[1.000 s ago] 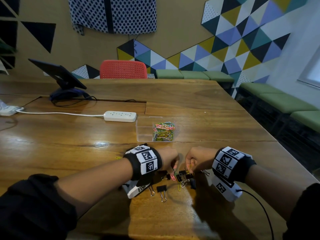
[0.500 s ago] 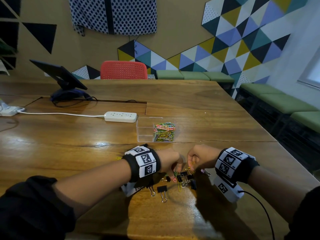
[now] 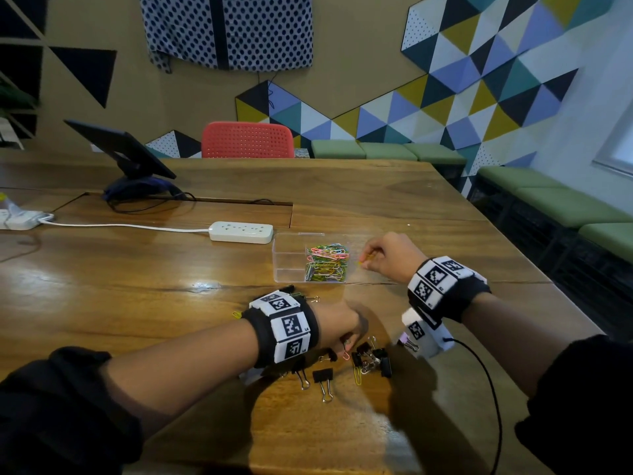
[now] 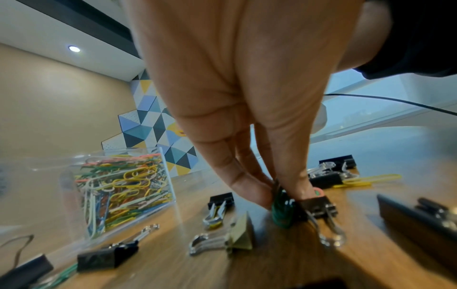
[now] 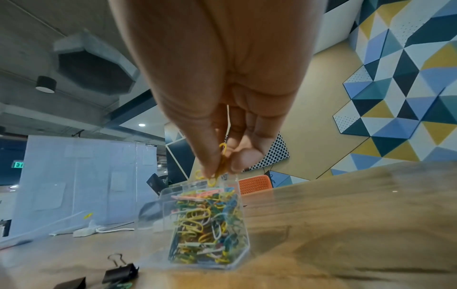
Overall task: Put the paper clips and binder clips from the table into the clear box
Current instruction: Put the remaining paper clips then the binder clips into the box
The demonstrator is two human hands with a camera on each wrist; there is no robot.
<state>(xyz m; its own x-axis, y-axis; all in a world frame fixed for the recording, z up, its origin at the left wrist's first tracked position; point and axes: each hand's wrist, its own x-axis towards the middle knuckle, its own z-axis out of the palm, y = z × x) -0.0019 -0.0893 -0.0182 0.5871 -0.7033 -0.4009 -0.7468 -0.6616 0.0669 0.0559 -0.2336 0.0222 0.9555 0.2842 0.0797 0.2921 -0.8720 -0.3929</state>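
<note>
The clear box (image 3: 289, 258) stands mid-table, its right compartment heaped with coloured paper clips (image 3: 327, 262); it also shows in the wrist views as the clear box (image 4: 74, 176) (image 5: 232, 252). My right hand (image 3: 368, 258) hovers just right of the box and pinches yellow paper clips (image 5: 221, 166). My left hand (image 3: 346, 341) is down at the pile of black binder clips (image 3: 371, 358) and pinches green paper clips (image 4: 281, 211) against the table. A lone binder clip (image 3: 323, 377) and a yellow paper clip (image 3: 358, 375) lie nearby.
A white power strip (image 3: 241, 232) with its cord lies left of the box. A tablet on a stand (image 3: 126, 156) sits far left. A red chair (image 3: 247, 140) stands behind the wooden table (image 3: 137, 303). Green benches (image 3: 565, 207) run along the right.
My right hand has left the clip pile and risen forward to the box's right side with yellow paper clips. My left hand has stayed at the pile.
</note>
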